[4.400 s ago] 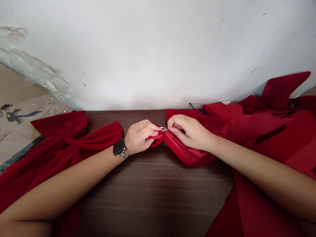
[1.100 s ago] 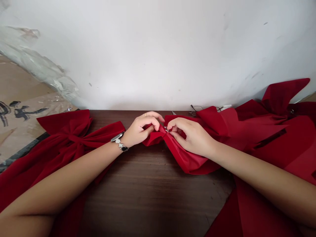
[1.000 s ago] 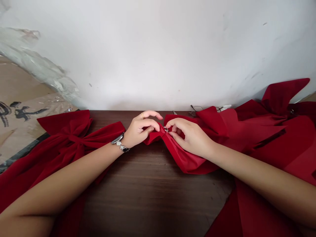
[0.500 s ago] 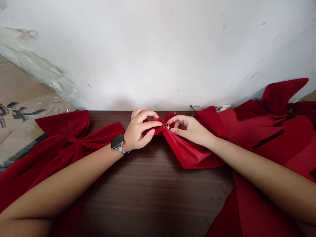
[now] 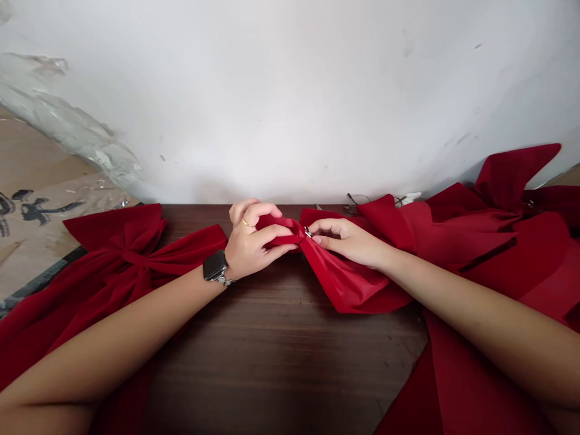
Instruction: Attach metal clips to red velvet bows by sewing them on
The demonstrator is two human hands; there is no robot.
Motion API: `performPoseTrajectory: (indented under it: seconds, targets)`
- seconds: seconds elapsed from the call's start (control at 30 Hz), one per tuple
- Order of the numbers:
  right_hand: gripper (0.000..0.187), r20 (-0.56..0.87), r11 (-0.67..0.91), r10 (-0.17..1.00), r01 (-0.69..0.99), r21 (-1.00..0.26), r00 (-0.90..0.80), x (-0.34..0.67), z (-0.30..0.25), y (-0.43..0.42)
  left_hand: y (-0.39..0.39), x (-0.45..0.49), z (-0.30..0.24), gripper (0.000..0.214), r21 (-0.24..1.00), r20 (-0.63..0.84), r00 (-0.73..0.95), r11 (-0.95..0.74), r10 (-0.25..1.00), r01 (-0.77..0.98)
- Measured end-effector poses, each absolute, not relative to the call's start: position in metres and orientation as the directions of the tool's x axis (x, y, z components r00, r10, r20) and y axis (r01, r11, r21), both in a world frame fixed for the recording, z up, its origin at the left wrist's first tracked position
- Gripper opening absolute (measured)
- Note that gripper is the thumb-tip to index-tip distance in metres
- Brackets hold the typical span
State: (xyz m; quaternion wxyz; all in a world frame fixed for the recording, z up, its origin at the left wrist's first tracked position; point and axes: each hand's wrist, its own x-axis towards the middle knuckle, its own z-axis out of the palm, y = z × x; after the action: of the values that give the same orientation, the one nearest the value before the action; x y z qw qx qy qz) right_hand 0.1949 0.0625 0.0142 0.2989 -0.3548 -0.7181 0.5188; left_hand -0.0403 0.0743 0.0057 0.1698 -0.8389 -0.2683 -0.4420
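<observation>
Between my hands is a red fabric bow (image 5: 347, 284), gathered tight at its middle above the table. My left hand (image 5: 256, 238), with a ring and a black watch (image 5: 214, 266) on its wrist, pinches the folds on the bow's left side. A small silver metal clip (image 5: 309, 232) sits at the gathered middle. My right hand (image 5: 347, 238) has its thumb and forefinger closed on that clip. Part of the clip is hidden by the fingertips.
A finished-looking red bow (image 5: 133, 257) with long tails lies at the left. More red fabric pieces (image 5: 480, 254) are heaped at the right. Eyeglasses (image 5: 360, 202) lie at the back of the dark wooden table (image 5: 281, 356), against a white wall (image 5: 290, 96). A taped cardboard box (image 5: 40, 199) stands far left.
My left hand has shifted slightly left, and its thumb and fingers have changed their hold on the folds, spreading them. My right hand has stayed at the clip, its fingers closer to it.
</observation>
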Motion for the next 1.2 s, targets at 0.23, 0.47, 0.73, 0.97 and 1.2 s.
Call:
performPoseTrajectory:
  seconds: [0.23, 0.47, 0.73, 0.97, 1.2]
  targets:
    - [0.016, 0.08, 0.12, 0.867, 0.05, -0.992, -0.492, 0.191, 0.01, 0.058, 0.068, -0.042, 0.006, 0.009, -0.219, 0.797, 0.576, -0.804, 0.179, 0.553]
    - [0.016, 0.129, 0.15, 0.875, 0.009, -0.989, -0.466, 0.187, 0.012, 0.052, 0.064, -0.035, 0.014, 0.018, -0.193, 0.817, 0.555, -0.831, 0.158, 0.521]
    - [0.008, 0.202, 0.23, 0.897, 0.027, -0.973, -0.393, 0.18, 0.015, 0.041, 0.054, -0.029, 0.017, 0.022, -0.016, 0.837, 0.489, -0.882, 0.247, 0.472]
    - [0.007, 0.203, 0.219, 0.913, 0.004, -0.976, -0.355, 0.179, 0.017, 0.037, 0.052, -0.028, 0.007, 0.018, 0.163, 0.845, 0.416, -0.904, 0.334, 0.395]
    - [0.013, 0.16, 0.115, 0.868, -0.124, -0.986, -0.47, 0.18, 0.012, 0.041, 0.052, -0.028, 0.012, 0.021, 0.085, 0.868, 0.422, -0.915, 0.262, 0.394]
